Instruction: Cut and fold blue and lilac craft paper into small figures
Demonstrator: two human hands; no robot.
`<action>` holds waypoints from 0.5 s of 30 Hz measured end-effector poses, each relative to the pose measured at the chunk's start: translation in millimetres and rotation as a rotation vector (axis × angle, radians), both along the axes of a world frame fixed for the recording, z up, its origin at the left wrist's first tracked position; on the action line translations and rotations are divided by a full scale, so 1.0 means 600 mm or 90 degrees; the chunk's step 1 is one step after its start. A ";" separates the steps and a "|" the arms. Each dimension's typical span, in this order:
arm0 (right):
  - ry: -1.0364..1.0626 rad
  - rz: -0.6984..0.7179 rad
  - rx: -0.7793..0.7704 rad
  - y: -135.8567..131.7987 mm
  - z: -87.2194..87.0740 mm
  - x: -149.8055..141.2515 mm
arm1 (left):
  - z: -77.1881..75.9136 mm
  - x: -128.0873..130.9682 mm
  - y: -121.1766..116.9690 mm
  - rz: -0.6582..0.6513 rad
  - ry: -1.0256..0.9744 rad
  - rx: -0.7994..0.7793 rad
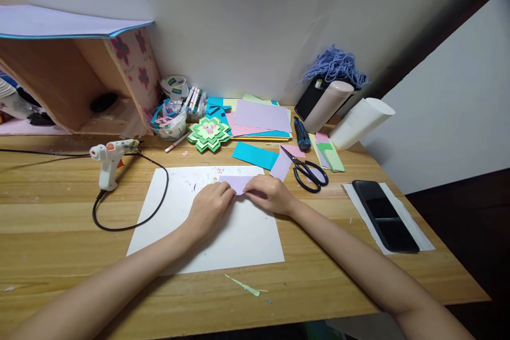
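Observation:
A strip of lilac paper (238, 183) lies over the far part of a white sheet (223, 239) on the wooden table. My left hand (213, 204) has its fingers curled on the strip's left end. At the other end, my right hand (271, 194) pinches the near edge between thumb and fingers. Both hands rest low over the sheet, and the fingers partly cover the strip. Beyond them are a teal paper strip (255, 155), another lilac piece (281, 166) and black-handled scissors (306, 171). A layered green paper flower (209, 134) sits farther back.
A white glue gun (109, 162) stands at left, its black cord looping onto the sheet. Along the wall are a cardboard box (137, 74), a tub of scraps (169, 123), stacked coloured paper (263, 116), a utility knife (302, 134) and paper rolls (360, 123). A phone (384, 215) lies right.

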State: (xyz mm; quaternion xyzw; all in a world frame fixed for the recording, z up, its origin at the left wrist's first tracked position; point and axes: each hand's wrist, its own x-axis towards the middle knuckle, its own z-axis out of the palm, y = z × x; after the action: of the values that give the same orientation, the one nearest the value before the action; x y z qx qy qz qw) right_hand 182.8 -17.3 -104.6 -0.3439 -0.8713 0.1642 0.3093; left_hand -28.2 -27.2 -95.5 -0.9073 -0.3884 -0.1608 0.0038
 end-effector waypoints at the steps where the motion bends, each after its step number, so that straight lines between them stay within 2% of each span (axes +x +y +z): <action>1: 0.005 -0.023 -0.025 0.001 0.002 -0.001 | 0.000 0.000 0.004 0.023 -0.021 -0.031; 4: 0.003 -0.083 -0.090 0.004 0.007 -0.005 | -0.003 0.002 0.019 0.077 -0.084 -0.110; 7: -0.009 -0.121 -0.127 0.005 0.007 -0.010 | -0.007 0.003 0.031 0.084 -0.100 -0.136; 11: -0.056 -0.172 -0.117 -0.001 0.005 -0.019 | -0.011 0.005 0.037 0.076 -0.062 -0.123; 15: -0.149 -0.233 -0.078 -0.014 0.004 -0.029 | -0.011 0.009 0.030 0.061 0.032 -0.062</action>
State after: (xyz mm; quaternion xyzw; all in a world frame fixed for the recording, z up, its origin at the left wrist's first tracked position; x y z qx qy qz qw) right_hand 165.2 -25.4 -102.2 -0.5312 -0.8126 0.1170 0.2092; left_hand -23.0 -9.0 -102.1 -0.8905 -0.4388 -0.1182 -0.0229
